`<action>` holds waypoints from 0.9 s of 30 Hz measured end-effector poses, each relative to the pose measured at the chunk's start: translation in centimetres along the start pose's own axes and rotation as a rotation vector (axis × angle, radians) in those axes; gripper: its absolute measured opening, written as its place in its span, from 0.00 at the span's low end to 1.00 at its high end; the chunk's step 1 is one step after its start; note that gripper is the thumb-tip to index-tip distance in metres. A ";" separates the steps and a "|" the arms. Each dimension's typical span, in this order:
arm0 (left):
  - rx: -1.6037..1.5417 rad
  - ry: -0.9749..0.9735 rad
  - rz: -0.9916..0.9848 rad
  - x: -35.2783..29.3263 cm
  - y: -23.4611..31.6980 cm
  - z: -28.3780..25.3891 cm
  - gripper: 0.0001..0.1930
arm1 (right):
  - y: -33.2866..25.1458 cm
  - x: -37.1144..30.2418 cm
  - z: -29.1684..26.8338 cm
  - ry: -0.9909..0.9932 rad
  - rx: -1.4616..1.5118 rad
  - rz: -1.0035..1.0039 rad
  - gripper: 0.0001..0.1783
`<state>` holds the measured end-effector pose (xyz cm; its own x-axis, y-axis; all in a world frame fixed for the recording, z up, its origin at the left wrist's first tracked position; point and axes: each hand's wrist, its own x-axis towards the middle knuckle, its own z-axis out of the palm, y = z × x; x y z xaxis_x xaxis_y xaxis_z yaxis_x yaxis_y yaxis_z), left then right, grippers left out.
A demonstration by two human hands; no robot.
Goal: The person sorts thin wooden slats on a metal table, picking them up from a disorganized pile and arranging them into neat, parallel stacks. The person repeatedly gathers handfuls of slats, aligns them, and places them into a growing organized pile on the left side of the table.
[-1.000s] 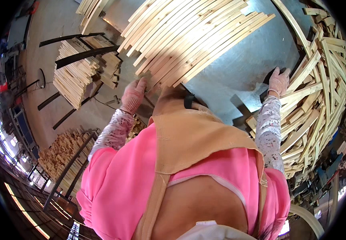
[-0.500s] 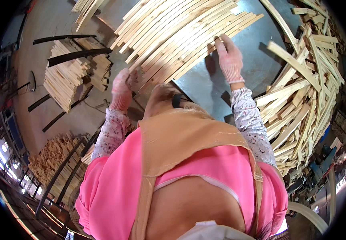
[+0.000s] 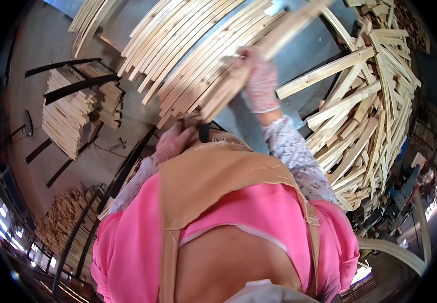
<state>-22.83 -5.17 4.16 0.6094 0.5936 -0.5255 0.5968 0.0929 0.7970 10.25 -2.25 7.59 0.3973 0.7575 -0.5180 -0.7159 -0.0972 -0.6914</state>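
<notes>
A long pale wooden strip [image 3: 227, 93], smeared by motion, is raised over the near edge of a row of similar strips [image 3: 188, 70]. Around its middle my right hand [image 3: 261, 83], in a pinkish knitted glove, is closed. My left hand [image 3: 175, 138], gloved the same way, has its fingers curled at the strip's near end, close to my apron. The strip slants from there up and away to the right. Beneath lies a grey-blue metal table [image 3: 299, 43], on which the row rests side by side with uneven ends.
To the right is a big jumbled heap of wooden pieces [image 3: 365, 126], with one strip [image 3: 324, 73] jutting over the table. A stack of strips [image 3: 67, 116] sits on a black rack at the left. Another stack [image 3: 64, 217] stands lower left.
The nearest strip has come up off the row into my hands. My right hand moved left and closed on it; my left hand shifted toward my body. The view swung slightly.
</notes>
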 end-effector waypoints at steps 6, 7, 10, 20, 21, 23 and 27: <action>-1.326 0.212 -0.436 6.0 -5.4 6.6 0.26 | 1.1 0.8 -9.4 0.340 -0.154 0.003 0.15; -1.356 0.243 -0.454 6.2 -6.4 6.8 0.26 | 1.6 1.1 -9.9 0.349 -0.173 0.033 0.15; -1.395 0.213 -0.413 6.7 -4.1 7.0 0.23 | 4.5 2.8 -9.0 0.365 -0.284 0.015 0.21; -0.670 0.096 -0.258 5.0 2.1 8.5 0.26 | 3.0 3.0 -7.2 0.275 -0.181 -0.026 0.40; -0.549 0.078 -0.201 5.3 2.1 8.9 0.27 | 2.3 2.6 -7.1 0.260 -0.131 0.028 0.39; -0.327 -0.007 -0.167 5.9 3.7 8.6 0.28 | 1.5 2.2 -7.9 0.249 -0.075 0.044 0.38; -0.416 -0.101 -0.241 6.1 6.0 7.3 0.28 | 2.2 3.4 -9.7 0.267 -0.074 0.033 0.41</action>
<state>-11.74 -6.87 3.55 0.5396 0.4375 -0.7193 0.4804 0.5416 0.6899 15.59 -6.15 -0.53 0.5186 0.5576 -0.6482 -0.6907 -0.1736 -0.7020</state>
